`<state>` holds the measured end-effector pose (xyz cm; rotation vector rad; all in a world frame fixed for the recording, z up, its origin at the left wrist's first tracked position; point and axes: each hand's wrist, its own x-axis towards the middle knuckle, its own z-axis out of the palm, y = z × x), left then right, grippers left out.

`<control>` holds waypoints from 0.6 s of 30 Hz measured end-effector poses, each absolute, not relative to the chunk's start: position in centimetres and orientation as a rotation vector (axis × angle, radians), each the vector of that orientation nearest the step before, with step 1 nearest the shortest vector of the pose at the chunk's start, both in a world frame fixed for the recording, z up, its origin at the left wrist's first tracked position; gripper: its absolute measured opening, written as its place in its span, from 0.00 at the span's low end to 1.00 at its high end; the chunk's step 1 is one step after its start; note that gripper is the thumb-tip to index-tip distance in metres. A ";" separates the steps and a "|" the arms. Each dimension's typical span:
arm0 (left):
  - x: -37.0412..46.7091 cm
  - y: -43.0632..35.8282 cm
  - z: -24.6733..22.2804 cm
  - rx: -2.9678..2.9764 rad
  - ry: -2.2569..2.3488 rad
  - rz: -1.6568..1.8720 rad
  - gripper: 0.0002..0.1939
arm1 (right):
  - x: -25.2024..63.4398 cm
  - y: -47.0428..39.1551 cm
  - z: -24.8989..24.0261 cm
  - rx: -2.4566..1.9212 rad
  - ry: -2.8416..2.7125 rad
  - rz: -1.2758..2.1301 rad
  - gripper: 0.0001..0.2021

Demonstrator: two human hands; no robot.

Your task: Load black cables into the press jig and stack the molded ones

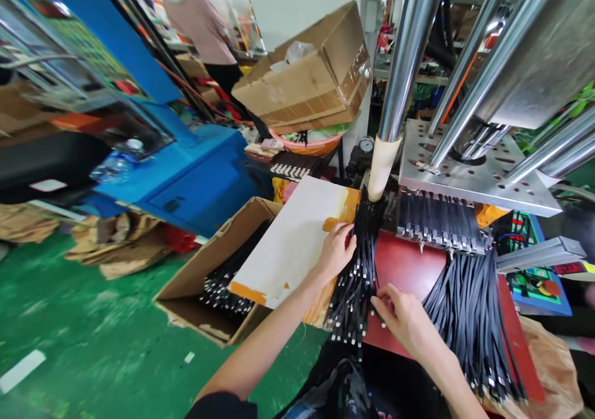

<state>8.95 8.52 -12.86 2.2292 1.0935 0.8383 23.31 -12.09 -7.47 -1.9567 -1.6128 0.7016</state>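
A thick bundle of black cables with small metal plug ends lies along the red work surface. At its upper left edge is my left hand, fingers curled in against the cables and closed on some of them. My right hand is beside the bundle's lower right edge. Its thumb and fingertips are bent close together; what they hold, if anything, is too small to make out. To the right, a row of black cables sits in a metal fixture under the press plate, with a fan of loose cables hanging below.
A white board with orange patches lies left of the bundle. Below it stands an open cardboard box of cables. Press columns rise in front of me. A blue machine, a tilted carton and a person are farther back.
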 end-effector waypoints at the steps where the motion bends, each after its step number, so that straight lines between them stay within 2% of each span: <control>1: 8.9 8.5 -12.8 2.231 1.096 0.844 0.15 | 24.4 -12.5 -6.7 -1.944 -1.593 0.686 0.11; 5: 8.4 8.7 -12.8 2.239 1.090 0.862 0.15 | 31.9 -11.7 -3.5 -1.967 -1.491 0.460 0.15; 10: 9.2 8.9 -12.7 2.241 1.083 0.851 0.15 | 40.7 -5.0 -2.4 -2.223 -1.603 -0.168 0.19; 14: 10.5 9.0 -12.4 2.235 1.042 0.786 0.14 | 43.7 1.2 -2.7 -2.287 -1.577 -0.243 0.19; 18: 9.9 9.3 -11.9 2.163 1.045 0.754 0.15 | 44.5 3.8 -2.1 -2.249 -1.593 -0.286 0.21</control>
